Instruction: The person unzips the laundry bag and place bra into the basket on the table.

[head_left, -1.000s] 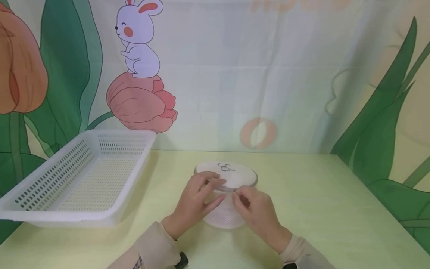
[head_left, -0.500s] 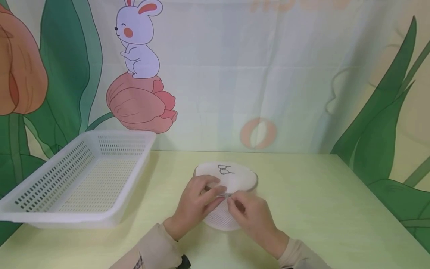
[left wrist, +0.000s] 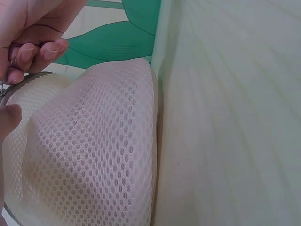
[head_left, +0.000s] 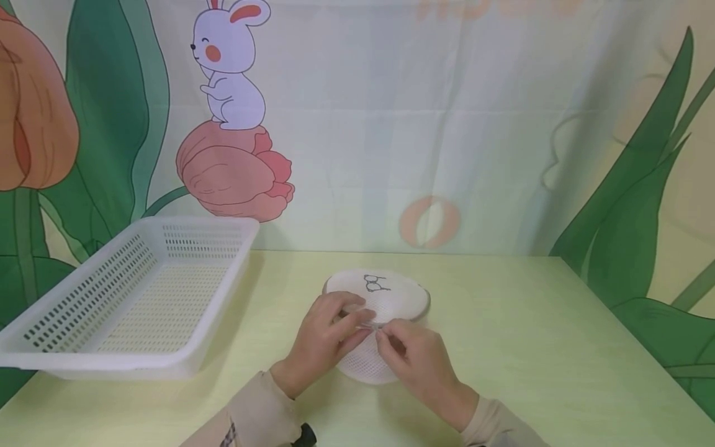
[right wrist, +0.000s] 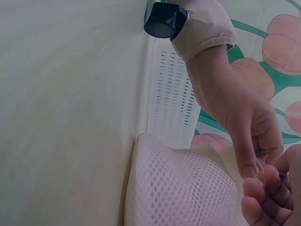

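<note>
A round white mesh laundry bag (head_left: 365, 366) stands on the table between both hands. Its flat lid (head_left: 396, 297) carries a small dark line drawing, and a grey zipper (head_left: 424, 304) runs round the lid's edge. At the front of that edge, my left hand (head_left: 329, 332) pinches the rim between thumb and fingers. Close against it, my right hand (head_left: 421, 357) pinches the zipper at its small metal pull (left wrist: 2, 89), mostly hidden by the fingers. In the left wrist view the mesh side (left wrist: 99, 141) bulges outward.
A white plastic basket (head_left: 192, 357) with slotted walls stands at the left of the pale yellow-green table (head_left: 530, 347). Behind the table hangs a printed cloth (head_left: 346, 155) with a rabbit and tulips.
My right hand has shifted slightly left and nearer to me along the front rim. My left thumb has closed up to the rim. Over the last half second little has moved.
</note>
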`<control>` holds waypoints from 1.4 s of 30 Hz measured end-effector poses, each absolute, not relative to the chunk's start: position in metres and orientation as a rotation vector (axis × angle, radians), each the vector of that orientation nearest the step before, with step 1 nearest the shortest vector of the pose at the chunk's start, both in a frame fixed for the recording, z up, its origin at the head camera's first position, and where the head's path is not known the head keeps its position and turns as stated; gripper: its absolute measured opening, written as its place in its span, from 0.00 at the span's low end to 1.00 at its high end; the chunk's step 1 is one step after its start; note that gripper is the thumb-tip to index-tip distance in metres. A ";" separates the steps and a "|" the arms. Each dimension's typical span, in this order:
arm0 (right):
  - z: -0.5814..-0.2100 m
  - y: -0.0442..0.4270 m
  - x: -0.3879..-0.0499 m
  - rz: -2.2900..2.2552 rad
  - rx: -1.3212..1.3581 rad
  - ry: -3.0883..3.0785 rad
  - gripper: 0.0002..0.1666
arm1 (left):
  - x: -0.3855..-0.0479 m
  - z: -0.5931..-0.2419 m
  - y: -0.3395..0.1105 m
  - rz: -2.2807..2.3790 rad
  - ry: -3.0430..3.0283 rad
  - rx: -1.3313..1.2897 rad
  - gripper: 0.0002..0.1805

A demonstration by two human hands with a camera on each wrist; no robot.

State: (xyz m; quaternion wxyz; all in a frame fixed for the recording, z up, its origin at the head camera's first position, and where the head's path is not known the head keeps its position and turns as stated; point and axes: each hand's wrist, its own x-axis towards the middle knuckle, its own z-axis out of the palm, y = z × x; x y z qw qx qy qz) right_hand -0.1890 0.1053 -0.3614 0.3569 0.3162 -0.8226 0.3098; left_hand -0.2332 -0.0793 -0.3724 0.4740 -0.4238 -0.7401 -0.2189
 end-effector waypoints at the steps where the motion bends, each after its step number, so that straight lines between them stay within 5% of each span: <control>1: -0.361 0.105 -0.189 0.798 0.819 -2.124 0.09 | -0.233 -0.373 -0.079 -0.537 -1.816 -1.037 0.14; 42: -0.360 0.108 -0.190 0.748 0.814 -2.105 0.08 | -0.243 -0.380 -0.090 -0.581 -1.856 -1.021 0.09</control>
